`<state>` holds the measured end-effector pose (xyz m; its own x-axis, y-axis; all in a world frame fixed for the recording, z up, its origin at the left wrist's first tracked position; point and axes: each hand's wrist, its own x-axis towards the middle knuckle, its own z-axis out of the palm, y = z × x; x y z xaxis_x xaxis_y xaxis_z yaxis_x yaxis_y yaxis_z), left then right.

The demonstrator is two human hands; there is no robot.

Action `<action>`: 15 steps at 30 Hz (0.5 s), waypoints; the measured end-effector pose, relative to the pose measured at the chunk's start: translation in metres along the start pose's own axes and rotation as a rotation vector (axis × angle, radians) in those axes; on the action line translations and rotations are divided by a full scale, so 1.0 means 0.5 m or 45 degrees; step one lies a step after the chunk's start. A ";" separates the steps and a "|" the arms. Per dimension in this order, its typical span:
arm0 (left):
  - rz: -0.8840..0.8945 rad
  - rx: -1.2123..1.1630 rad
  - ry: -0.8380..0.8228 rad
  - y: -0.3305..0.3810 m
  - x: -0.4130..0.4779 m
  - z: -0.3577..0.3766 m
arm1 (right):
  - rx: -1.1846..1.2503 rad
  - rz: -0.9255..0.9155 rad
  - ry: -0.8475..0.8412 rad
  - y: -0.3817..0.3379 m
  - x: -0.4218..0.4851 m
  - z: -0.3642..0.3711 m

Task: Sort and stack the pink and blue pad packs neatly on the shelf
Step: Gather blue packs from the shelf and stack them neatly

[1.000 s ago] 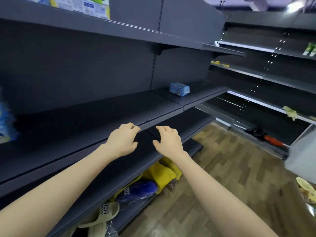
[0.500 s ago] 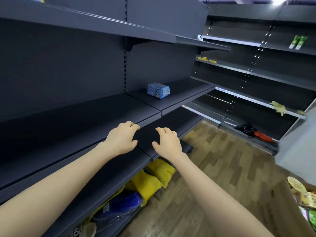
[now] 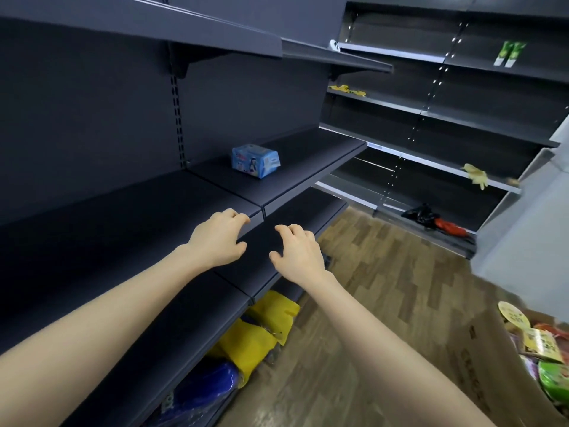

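While both bare forearms reach in from the lower edge of the frame, the left hand (image 3: 217, 238) and the right hand (image 3: 297, 252) are held side by side at the centre, palms down, near each other but apart. Each hand has its fingers loosely bent and spread, the thumb clear of them, and neither has hold of anything. The left fingertips lie at the front lip of the middle shelf (image 3: 308, 161); whether they touch it cannot be told. The right hand is seen over the lower shelf board (image 3: 261, 272).

A single blue pad pack (image 3: 255, 160) lies above centre, on the middle shelf close to the back panel, just right of the slotted upright (image 3: 176, 118) and well apart from both hands; its printed face is turned toward the viewer. No pink pack shows in this view.

Under the lower shelf board, at lower centre, are two yellow bags (image 3: 255, 343) and, to their left, a blue bag (image 3: 203, 386). The wooden floor (image 3: 385, 288) fills the right centre. A cardboard box (image 3: 480, 365) at the lower right corner holds coloured packets.

On the far shelving at the right of the frame: green packs (image 3: 509, 53) at upper right; a yellow item (image 3: 348, 89) one level down; a pale yellow object (image 3: 477, 178) on a shelf edge; a black bag (image 3: 420, 214) beside a red object (image 3: 451, 228) on the lowest level.
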<state>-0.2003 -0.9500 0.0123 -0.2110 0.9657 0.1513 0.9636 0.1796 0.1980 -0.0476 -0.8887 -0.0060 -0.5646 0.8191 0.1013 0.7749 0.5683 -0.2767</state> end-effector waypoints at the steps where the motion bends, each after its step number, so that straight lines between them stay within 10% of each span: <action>1: 0.013 0.000 -0.001 -0.004 0.023 0.000 | -0.002 0.008 0.004 0.002 0.020 -0.002; 15: 0.056 -0.074 -0.014 -0.081 0.265 -0.022 | -0.035 0.058 0.037 -0.011 0.274 -0.015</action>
<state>-0.2692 -0.8313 0.0349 -0.1662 0.9745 0.1505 0.9607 0.1256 0.2476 -0.1270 -0.7793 0.0163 -0.5206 0.8458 0.1170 0.8071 0.5321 -0.2556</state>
